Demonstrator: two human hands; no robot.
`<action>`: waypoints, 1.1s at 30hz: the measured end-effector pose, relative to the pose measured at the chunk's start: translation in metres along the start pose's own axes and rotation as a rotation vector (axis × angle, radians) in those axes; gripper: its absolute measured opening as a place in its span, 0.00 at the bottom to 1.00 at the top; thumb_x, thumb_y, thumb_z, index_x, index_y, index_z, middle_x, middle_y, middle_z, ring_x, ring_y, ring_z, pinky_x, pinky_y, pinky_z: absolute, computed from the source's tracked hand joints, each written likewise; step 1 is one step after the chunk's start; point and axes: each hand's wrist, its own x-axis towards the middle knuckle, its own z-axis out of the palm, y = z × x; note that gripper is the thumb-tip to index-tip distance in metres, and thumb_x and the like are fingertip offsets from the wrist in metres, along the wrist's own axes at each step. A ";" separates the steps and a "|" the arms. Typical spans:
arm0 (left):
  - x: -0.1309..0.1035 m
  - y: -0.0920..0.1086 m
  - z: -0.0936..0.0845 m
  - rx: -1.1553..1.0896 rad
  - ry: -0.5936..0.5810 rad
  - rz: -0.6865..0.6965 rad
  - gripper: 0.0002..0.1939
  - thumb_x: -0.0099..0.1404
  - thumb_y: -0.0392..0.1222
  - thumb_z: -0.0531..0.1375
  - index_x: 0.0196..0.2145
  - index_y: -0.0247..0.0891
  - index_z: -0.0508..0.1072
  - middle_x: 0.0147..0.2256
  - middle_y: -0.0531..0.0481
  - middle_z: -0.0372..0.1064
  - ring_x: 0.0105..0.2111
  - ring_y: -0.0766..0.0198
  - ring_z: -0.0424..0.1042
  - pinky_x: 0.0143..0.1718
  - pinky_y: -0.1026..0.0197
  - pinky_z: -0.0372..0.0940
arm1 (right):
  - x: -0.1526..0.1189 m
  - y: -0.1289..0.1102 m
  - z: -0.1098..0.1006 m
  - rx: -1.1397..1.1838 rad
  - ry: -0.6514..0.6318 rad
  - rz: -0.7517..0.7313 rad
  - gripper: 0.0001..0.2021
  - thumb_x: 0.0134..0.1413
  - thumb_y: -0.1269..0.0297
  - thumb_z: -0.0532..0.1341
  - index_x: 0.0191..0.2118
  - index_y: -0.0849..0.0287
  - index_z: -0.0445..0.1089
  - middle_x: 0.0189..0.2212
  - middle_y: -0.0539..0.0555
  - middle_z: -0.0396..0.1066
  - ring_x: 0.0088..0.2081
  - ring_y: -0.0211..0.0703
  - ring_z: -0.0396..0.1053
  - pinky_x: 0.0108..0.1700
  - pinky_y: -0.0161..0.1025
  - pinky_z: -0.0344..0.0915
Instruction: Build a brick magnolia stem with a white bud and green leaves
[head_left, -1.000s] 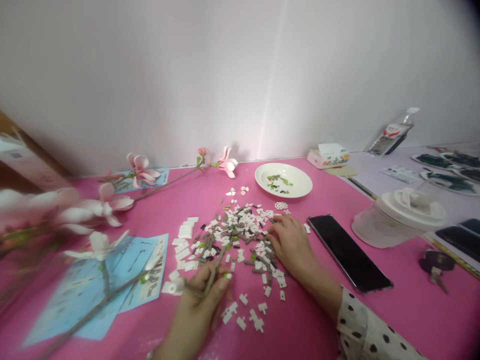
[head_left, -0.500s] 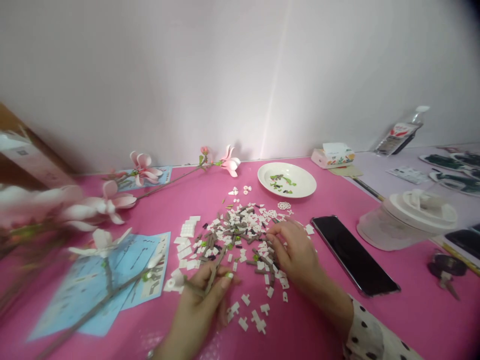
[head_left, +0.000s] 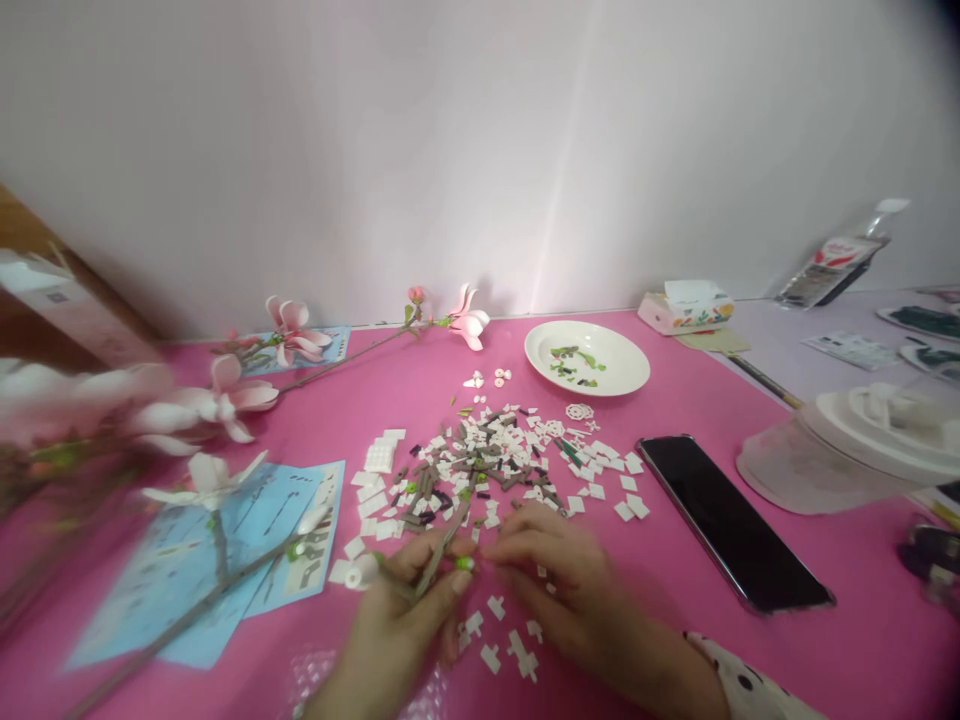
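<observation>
My left hand is closed around a thin brown toy branch made of building pieces. A small green and white bud piece shows by its thumb, and a white rounded bud is near the fingers on the left. Close to the bud piece is my right hand, slightly blurred, its fingers drawn together. What they pinch, if anything, is hidden. Beyond both hands lies a heap of small white, brown, green and black building pieces. Several white pieces lie between the wrists.
Finished magnolia branches lie at the left over blue printed sheets. Behind the heap stands a white plate with green bits. On the right are a black phone, a lidded plastic cup, a tissue pack and a bottle.
My right hand has come from the right side of the heap toward my left hand and the branch. The left hand still grips the branch. The view has shifted slightly.
</observation>
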 end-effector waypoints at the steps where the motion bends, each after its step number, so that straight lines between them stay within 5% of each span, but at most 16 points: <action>1: 0.000 0.001 0.000 -0.003 -0.005 -0.002 0.20 0.51 0.53 0.68 0.35 0.36 0.75 0.10 0.60 0.60 0.11 0.70 0.58 0.16 0.67 0.55 | -0.001 -0.001 0.000 0.015 -0.009 -0.002 0.09 0.59 0.75 0.57 0.39 0.57 0.73 0.32 0.53 0.72 0.36 0.40 0.69 0.37 0.36 0.66; 13: 0.000 -0.006 -0.005 0.003 -0.118 0.035 0.08 0.62 0.47 0.62 0.35 0.40 0.75 0.12 0.58 0.67 0.15 0.66 0.67 0.27 0.63 0.64 | -0.001 0.002 0.005 0.009 0.063 0.006 0.06 0.58 0.73 0.59 0.35 0.55 0.71 0.29 0.49 0.72 0.32 0.38 0.69 0.36 0.36 0.64; 19: 0.003 0.001 -0.004 -0.014 0.018 0.121 0.14 0.56 0.51 0.66 0.30 0.37 0.73 0.19 0.53 0.74 0.21 0.64 0.71 0.24 0.65 0.65 | -0.002 0.002 0.006 -0.054 0.035 -0.013 0.07 0.56 0.76 0.58 0.32 0.57 0.68 0.26 0.48 0.69 0.32 0.38 0.66 0.35 0.35 0.61; 23: 0.004 -0.001 -0.008 0.033 0.047 0.139 0.13 0.62 0.49 0.62 0.37 0.37 0.72 0.16 0.56 0.71 0.15 0.69 0.65 0.18 0.69 0.58 | -0.002 0.000 0.005 -0.064 0.008 0.007 0.06 0.56 0.75 0.58 0.31 0.58 0.66 0.26 0.48 0.66 0.31 0.38 0.64 0.33 0.35 0.59; 33: 0.003 -0.001 -0.006 0.080 0.133 0.171 0.16 0.62 0.54 0.60 0.30 0.37 0.69 0.12 0.62 0.58 0.11 0.72 0.56 0.14 0.71 0.52 | -0.004 -0.001 0.017 -0.072 -0.144 -0.104 0.12 0.42 0.83 0.53 0.28 0.58 0.65 0.26 0.50 0.67 0.31 0.39 0.64 0.33 0.36 0.61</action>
